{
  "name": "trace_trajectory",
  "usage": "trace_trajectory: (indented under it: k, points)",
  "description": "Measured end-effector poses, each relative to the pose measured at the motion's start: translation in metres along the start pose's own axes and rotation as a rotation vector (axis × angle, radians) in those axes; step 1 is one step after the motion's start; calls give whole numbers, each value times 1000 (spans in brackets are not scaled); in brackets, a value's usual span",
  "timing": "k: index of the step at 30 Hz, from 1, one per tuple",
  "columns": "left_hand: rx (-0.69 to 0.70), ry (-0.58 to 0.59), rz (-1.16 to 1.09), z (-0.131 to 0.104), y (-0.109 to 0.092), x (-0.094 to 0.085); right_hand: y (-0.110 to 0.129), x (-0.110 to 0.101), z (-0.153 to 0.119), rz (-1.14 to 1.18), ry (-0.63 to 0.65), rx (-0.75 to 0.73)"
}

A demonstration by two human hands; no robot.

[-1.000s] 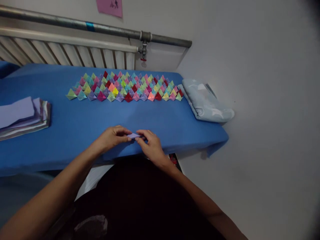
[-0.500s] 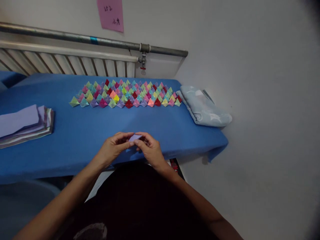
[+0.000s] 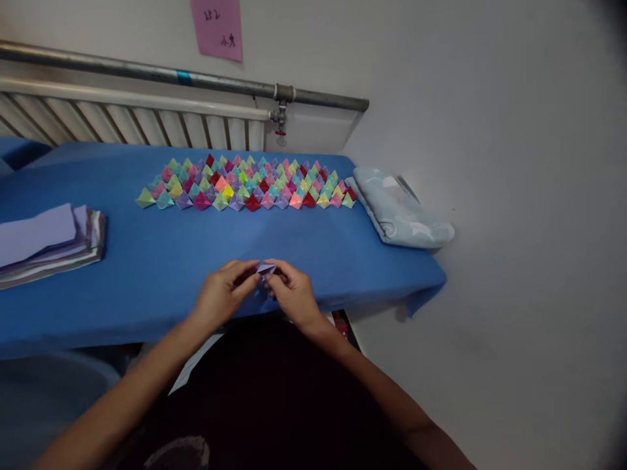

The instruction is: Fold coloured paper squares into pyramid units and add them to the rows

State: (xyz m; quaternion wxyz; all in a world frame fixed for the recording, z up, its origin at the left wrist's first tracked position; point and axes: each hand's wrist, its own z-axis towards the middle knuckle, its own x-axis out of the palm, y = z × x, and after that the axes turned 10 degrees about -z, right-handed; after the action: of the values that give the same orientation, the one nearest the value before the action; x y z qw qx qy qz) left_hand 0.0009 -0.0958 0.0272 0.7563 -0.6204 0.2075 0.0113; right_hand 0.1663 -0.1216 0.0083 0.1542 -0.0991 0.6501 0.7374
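Note:
A small purple folded paper (image 3: pixel 266 268) is held above the front part of the blue-covered table (image 3: pixel 161 274). My left hand (image 3: pixel 226 288) pinches its left side between thumb and fingers. On its right side, my right hand (image 3: pixel 294 291) grips it the same way. The paper's folds stand partly apart, with a dark gap between them; its lower part is hidden by my fingers. Beyond my hands, several rows of small folded paper pieces (image 3: pixel 252 203) in many colours sit pointed side up.
At the left lies a stack of purple and other coloured paper sheets (image 3: pixel 36 234). A folded light-blue cloth (image 3: pixel 406 212) rests at the right end of the table. Behind the table are a radiator (image 3: pixel 166 127) and a metal pipe (image 3: pixel 122 68). A wall (image 3: pixel 514 228) stands at the right.
The purple paper has gone from a flat-looking shape to one with its folds parted. My left hand's thumb has shifted slightly left and away from the right thumb.

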Motion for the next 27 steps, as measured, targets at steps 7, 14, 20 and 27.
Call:
trace_trajectory:
  k: [7,14,20,27]
  points:
    - [116,-74,437,0,3,18,4,1,2,-372,-89,-268]
    - [48,-156,356,-1,0,26,0,6,6,-322,-27,-67]
    - [-41,-188,295,-1,-2,32,-2,7,5,-410,-91,-141]
    - [-91,-159,61,3,-4,29,-8,5,3,-379,-101,-240]
